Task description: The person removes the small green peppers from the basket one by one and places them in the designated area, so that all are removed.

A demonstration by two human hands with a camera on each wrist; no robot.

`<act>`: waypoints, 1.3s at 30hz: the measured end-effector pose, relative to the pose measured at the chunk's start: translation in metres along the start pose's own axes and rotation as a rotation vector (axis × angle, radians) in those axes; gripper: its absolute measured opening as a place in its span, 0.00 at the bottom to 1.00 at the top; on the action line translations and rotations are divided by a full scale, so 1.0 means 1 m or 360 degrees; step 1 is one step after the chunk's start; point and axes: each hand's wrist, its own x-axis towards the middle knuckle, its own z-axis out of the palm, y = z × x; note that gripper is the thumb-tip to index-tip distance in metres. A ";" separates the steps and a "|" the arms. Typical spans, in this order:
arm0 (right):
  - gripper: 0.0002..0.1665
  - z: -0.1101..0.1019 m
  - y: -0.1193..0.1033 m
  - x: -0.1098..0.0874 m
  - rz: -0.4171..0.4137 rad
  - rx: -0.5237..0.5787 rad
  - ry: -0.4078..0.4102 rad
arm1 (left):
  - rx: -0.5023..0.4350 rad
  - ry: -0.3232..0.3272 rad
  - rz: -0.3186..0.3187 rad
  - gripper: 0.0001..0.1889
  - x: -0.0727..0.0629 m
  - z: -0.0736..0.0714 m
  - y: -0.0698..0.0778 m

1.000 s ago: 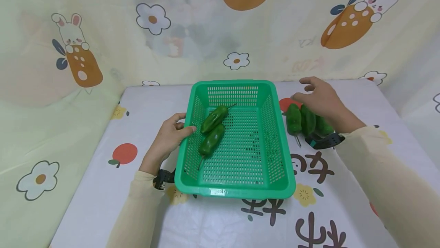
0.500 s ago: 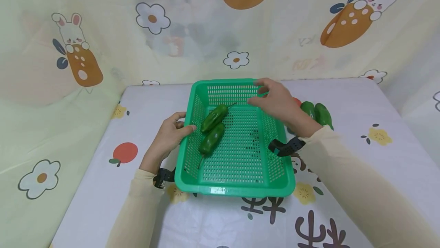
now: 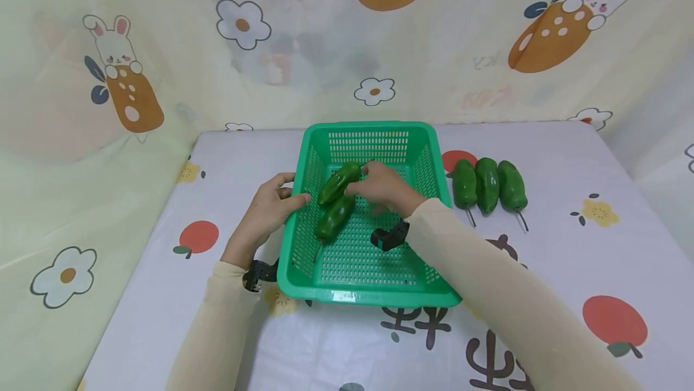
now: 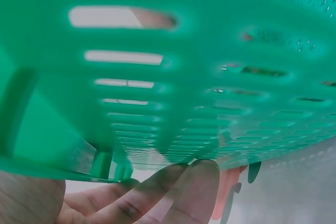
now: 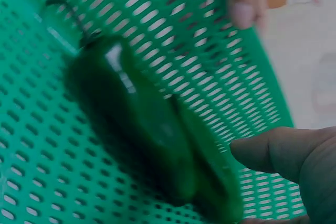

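Two green chili peppers, a lower one [image 3: 335,220] and an upper one [image 3: 340,182], lie against each other on the left side of the green plastic basket [image 3: 368,300]. My right hand [image 3: 387,189] reaches into the basket at the upper pepper's stem end. In the right wrist view its thumb [image 5: 278,153] stands apart from the peppers, with a gap to the fingers, which are mostly out of frame. My left hand [image 3: 268,210] grips the basket's left rim, thumb over the edge and fingers [image 4: 152,192] outside below it.
Three more green chili peppers [image 3: 487,186] lie side by side on the table to the right of the basket, stems towards me. A white printed cloth [image 3: 217,300] covers the table. A patterned curtain [image 3: 303,65] hangs behind it.
My right hand has moved left from above the peppers on the table, over the basket's right rim and down to the peppers inside. The left hand keeps its grip on the rim.
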 end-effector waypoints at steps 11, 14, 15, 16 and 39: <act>0.25 0.018 -0.002 0.010 0.0035 0.0037 -0.0001 | -0.0007 0.0004 -0.0005 0.29 0.001 0.001 0.004; 0.26 0.024 -0.002 0.012 0.0025 0.0010 0.0012 | -0.0008 0.0008 -0.0006 0.29 0.000 0.001 0.005; 0.25 0.026 -0.002 0.012 0.0022 0.0000 0.0017 | -0.0008 0.0006 -0.0002 0.29 0.000 0.001 0.005; 0.25 0.027 -0.002 0.012 0.0022 -0.0010 0.0022 | -0.0007 0.0008 -0.0003 0.29 0.000 0.001 0.006; 0.07 0.016 0.000 -0.002 -0.0037 -0.0080 -0.0030 | -0.0030 0.0020 0.0027 0.29 -0.002 0.001 -0.003</act>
